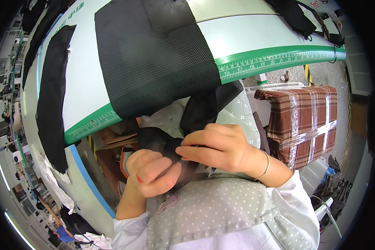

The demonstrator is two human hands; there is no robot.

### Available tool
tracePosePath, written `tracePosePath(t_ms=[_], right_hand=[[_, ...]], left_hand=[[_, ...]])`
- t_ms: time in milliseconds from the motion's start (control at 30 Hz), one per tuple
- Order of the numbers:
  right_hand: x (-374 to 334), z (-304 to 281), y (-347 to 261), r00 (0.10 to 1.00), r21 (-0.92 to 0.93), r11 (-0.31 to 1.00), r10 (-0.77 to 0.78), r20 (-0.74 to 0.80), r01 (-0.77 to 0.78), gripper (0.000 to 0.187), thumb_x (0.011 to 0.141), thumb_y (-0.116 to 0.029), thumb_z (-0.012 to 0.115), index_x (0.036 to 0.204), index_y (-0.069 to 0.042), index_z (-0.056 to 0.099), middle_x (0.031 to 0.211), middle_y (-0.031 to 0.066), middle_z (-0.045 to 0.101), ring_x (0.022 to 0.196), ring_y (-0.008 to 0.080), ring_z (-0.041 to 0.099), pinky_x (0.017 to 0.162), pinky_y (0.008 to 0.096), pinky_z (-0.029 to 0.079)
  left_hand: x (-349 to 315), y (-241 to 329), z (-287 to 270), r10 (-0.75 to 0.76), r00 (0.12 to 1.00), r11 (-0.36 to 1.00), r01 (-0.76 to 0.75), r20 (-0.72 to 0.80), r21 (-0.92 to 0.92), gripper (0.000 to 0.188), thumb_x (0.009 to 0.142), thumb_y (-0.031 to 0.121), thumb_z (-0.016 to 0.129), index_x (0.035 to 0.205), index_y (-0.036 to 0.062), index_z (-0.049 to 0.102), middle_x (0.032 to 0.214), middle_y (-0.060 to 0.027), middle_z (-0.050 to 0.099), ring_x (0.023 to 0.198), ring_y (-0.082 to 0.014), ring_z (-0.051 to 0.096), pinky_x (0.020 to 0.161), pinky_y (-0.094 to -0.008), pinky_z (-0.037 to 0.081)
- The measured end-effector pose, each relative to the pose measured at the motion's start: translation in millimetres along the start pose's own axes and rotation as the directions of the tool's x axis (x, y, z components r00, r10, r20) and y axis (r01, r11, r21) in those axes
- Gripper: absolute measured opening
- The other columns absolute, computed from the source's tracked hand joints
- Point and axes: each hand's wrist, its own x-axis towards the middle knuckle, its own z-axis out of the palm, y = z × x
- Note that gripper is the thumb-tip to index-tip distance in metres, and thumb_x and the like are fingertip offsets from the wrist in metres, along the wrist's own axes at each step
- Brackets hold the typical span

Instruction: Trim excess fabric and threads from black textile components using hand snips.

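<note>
In front of my apron, both hands are at a black fabric piece [201, 109] that hangs below the table edge. My left hand [152, 171] has its fingers curled in and closed on the cloth's lower end. My right hand [221, 146] pinches the same cloth from the other side, fingertips almost meeting the left hand. A small dark pointed bit shows under the right palm; I cannot make out what it is. Just beyond, a black dotted-texture sheet [154, 62] drapes over the table's front edge.
The white table [241, 35] has a green ruler edge [275, 62]. A long black strip [54, 96] lies at its left, more black pieces [293, 18] at far right. On the right stands a brown plaid box-shaped bundle [304, 121] with clear tape. Grey garments [337, 196] lie beyond it.
</note>
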Motion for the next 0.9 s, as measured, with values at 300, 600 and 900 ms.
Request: tracePosePath(t_ms=[300,600,900], right_hand=[[5.9,-1.2,-0.8,0.998,0.058,0.998,-0.035,0.048,0.032,0.024,0.065,-0.009,0.071,0.089,-0.005,0.069,0.082,0.0025,0.064,0.056,0.0122,0.055,0.041,0.0221,0.041],[6.4,0.1,-0.2,0.988,0.226,0.967,0.086,0.131,-0.114,0.027,0.061,-0.007,0.069,0.087,-0.004,0.068,0.075,0.0027,0.063,0.059,0.0144,0.058,0.046,0.0255,0.048],[17.1,-9.3,-4.8,0.965,0.125,0.989,0.04,0.259,-0.075,0.024,0.062,-0.007,0.071,0.086,-0.004,0.065,0.07,0.001,0.058,0.06,0.0147,0.057,0.045,0.0271,0.047]], left_hand=[[2.6,0.0,-2.6,-0.018,1.0,1.0,0.018,0.018,-0.012,0.03,0.056,0.005,0.066,0.084,0.0144,0.063,0.087,-0.0015,0.054,0.06,-0.0158,0.053,0.049,-0.0264,0.042],[4.2,-2.2,-9.0,0.008,1.0,1.0,-0.009,0.026,0.015,0.027,0.055,0.003,0.07,0.077,0.0138,0.061,0.09,-0.0026,0.057,0.061,-0.0164,0.054,0.052,-0.0263,0.043],[6.3,1.7,-13.7,0.026,0.998,0.996,-0.031,0.051,0.081,0.027,0.053,0.003,0.072,0.075,0.016,0.062,0.087,0.0,0.051,0.071,-0.0155,0.053,0.056,-0.0272,0.044]])
